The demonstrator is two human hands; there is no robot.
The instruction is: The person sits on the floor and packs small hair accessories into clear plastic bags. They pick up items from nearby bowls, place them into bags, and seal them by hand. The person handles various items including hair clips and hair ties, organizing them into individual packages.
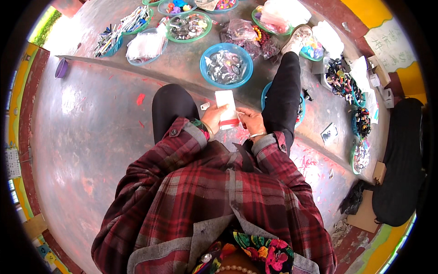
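White card or a small flat packet (226, 108), with a red band along its lower edge, is the item in hand; it is held upright between the knees of the seated person, above the worn red floor (91, 128). It is judged light and thin, likely to flex or crease if pinched hard, and not fragile in the breakable sense; whether it is stiff card or a soft plastic sleeve cannot be settled from this view. The sound places to hold it are the side edges or the lower corners, where the red band lies. The left hand (213, 119) is closed on the left edge near the bottom, thumb to the front. The right hand (250, 121) sits just beside the lower right corner, fingertips touching or nearly touching the band; its grip appears pinched, though the fingers are small in the frame. Both hands are close together, the item between them. A blue bowl (226, 65) of small glossy pieces stands beyond the card, with further bowls near it.
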